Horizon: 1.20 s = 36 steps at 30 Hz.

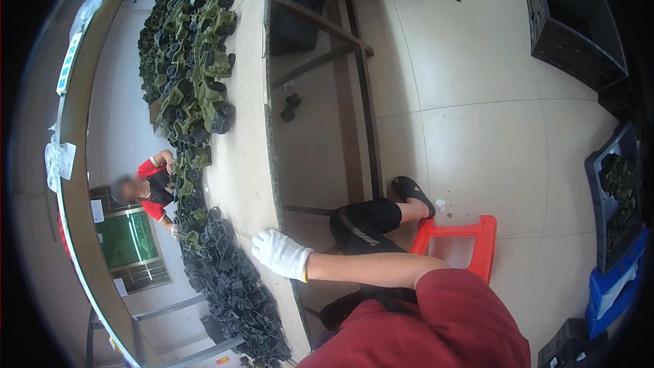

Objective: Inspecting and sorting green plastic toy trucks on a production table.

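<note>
My right hand (pixel 281 254), in a white glove with a yellow cuff edge, is at the near edge of the pale tabletop (pixel 251 143). Its fingers look curled together; the palm side is hidden, so whatever they may hold does not show. Nearest to it, across a strip of bare tabletop, lies a heap of dark grey plastic parts (pixel 242 293). Beyond the heap, a long row of olive-green toy vehicles (pixel 197 48) with black wheels covers the table's far side. My left hand is out of view.
Across the table a person (pixel 155 187) in red and black reaches among the vehicles. A red stool (pixel 485 245) stands beside my leg. Black crates (pixel 579 21) and a bin of green parts (pixel 616 194) sit on the floor. Metal legs (pixel 364 109) brace the table.
</note>
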Motion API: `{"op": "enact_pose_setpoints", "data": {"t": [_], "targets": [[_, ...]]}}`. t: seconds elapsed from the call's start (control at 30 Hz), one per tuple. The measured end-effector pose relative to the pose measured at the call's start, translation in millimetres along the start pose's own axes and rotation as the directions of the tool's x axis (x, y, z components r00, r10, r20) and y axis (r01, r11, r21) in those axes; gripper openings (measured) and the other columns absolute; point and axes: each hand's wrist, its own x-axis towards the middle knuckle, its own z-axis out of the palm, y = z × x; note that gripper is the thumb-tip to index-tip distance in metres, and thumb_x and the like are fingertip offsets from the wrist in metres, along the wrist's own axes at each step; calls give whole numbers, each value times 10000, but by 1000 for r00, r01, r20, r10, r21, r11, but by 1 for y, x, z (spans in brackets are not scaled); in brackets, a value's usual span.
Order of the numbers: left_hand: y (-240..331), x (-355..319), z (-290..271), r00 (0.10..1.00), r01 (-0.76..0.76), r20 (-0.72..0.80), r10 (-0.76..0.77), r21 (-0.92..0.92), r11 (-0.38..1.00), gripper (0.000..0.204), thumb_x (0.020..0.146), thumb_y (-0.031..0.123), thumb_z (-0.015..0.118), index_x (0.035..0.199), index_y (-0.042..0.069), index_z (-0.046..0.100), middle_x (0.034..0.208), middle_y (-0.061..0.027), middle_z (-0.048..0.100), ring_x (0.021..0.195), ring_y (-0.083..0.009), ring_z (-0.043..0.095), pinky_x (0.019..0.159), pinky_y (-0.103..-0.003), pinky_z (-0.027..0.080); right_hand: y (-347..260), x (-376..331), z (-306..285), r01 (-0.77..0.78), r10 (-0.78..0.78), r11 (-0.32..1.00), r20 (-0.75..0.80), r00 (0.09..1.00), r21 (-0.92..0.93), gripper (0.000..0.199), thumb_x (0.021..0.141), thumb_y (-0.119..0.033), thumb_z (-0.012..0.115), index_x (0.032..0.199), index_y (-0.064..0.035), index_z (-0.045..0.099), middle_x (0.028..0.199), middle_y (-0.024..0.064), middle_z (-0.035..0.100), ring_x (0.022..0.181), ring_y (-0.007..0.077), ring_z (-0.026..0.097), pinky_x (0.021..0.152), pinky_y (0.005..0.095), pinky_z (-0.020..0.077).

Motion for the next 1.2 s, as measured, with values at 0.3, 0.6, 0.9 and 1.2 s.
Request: {"op": "enact_pose_setpoints", "data": {"t": [0.3, 0.6, 0.9, 1.2], "targets": [[44, -42, 67, 989, 147, -76, -127, 387, 910, 709, 927, 594, 453, 1509, 190, 417, 1547, -51, 413, 1426, -237, 345, 1158, -477, 268, -3, 0, 6, 22, -22, 1000, -13, 1000, -8, 83, 815, -151, 580, 779, -88, 620, 800, 73, 580, 825, 237, 565, 713, 360, 463], [93, -65, 93, 951, 310, -229, -208, 712, 630, 787, 916, 663, 422, 1537, 182, 368, 1579, -48, 373, 1459, -240, 302, 1179, -451, 238, -3, -6, 9, 62, -63, 997, -26, 998, -35, 86, 806, -150, 580, 757, -90, 618, 763, 74, 574, 818, 239, 564, 709, 360, 459], [144, -150, 108, 933, 348, -320, -165, 920, 183, 868, 905, 732, 390, 1566, 174, 319, 1610, -45, 333, 1492, -243, 260, 1201, -425, 207, -4, -4, 12, 73, -71, 997, 63, 995, -18, 106, 780, -144, 575, 706, -83, 620, 751, 95, 591, 769, 258, 582, 687, 388, 470], [191, -279, 118, 940, 336, -337, 47, 895, -293, 950, 894, 801, 358, 1595, 166, 271, 1641, -42, 293, 1525, -246, 217, 1223, -400, 177, 3, 1, 9, 92, -92, 995, 9, 996, -32, 76, 788, -168, 587, 753, -103, 608, 786, 63, 585, 842, 240, 566, 732, 368, 461]]}}
